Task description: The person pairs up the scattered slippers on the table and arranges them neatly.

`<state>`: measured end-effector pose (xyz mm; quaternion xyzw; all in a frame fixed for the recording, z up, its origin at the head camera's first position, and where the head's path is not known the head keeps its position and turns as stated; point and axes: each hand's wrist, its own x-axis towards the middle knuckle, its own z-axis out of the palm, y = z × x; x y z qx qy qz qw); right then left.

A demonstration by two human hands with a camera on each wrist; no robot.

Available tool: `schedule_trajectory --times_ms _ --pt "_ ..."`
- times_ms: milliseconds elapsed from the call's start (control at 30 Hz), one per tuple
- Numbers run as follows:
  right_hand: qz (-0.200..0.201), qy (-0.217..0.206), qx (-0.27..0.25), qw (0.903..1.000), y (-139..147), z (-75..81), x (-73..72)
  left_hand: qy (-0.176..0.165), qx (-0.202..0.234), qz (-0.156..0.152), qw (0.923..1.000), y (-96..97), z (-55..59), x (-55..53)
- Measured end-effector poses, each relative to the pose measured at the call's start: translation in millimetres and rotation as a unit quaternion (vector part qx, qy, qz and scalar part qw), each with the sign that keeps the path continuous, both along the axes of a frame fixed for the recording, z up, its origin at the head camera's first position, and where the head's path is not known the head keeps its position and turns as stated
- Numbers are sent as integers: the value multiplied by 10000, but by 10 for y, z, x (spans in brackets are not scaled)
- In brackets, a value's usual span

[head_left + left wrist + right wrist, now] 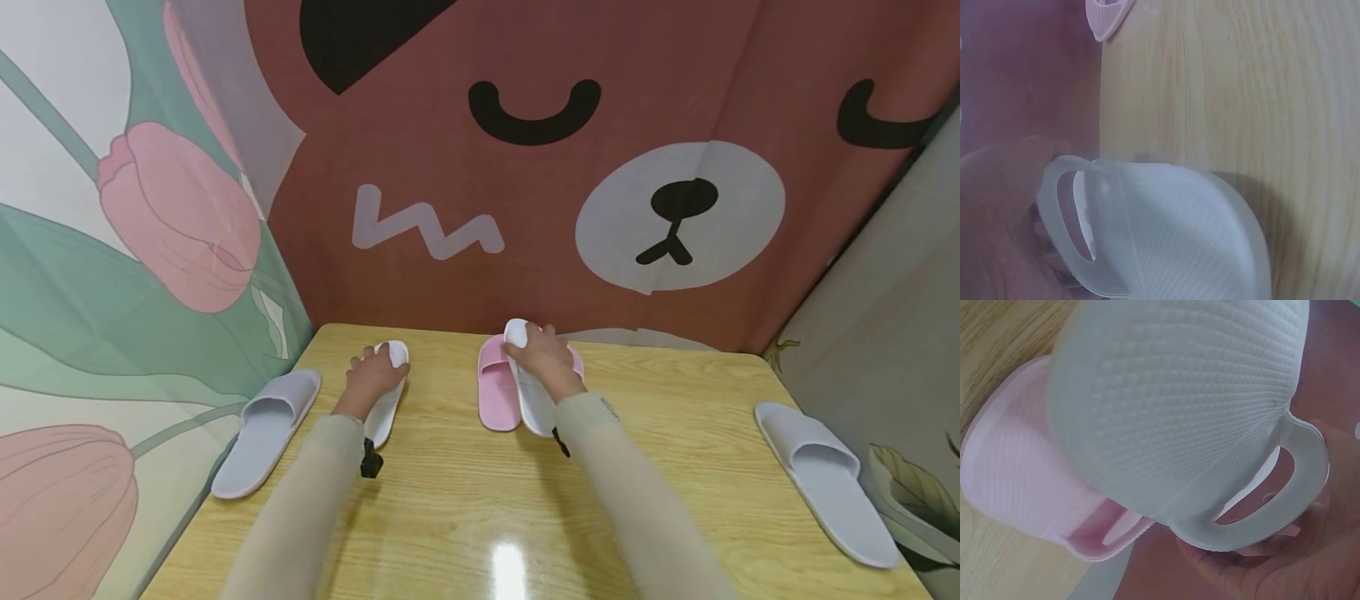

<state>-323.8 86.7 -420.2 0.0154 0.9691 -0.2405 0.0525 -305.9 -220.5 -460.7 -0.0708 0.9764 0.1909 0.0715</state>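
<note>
My left hand (369,382) grips a white slipper (385,412) by its strap, near the back left of the table. The left wrist view shows the slipper's ribbed footbed (1179,231), with its shadow on the wood. With my right hand (549,358) I hold another white slipper (534,404) by the strap. It is tilted, and it overlaps a pair of pink slippers at the back middle. The left pink slipper (498,396) lies flat, partly covered; of the right pink slipper (577,357) only an edge shows. Both hands' fingertips are partly hidden by the straps.
A white slipper (251,462) lies along the table's left edge, and another white slipper (843,500) along its right edge. Printed cloth (420,292) with a bear face hangs behind the wooden table (435,508). More printed cloth flanks both sides.
</note>
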Motion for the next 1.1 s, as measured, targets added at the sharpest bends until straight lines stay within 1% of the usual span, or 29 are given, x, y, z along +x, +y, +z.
schedule_trajectory --times_ms 333,733,1100 --pt "53 92 -49 9999 -92 -6 25 55 -18 -9 10000 30 -9 -3" --pt "39 210 -36 9998 -200 -11 -3 62 13 24 10000 27 -5 -12" --pt "79 289 81 9995 -272 34 -19 39 -8 0 10000 30 -37 -87"
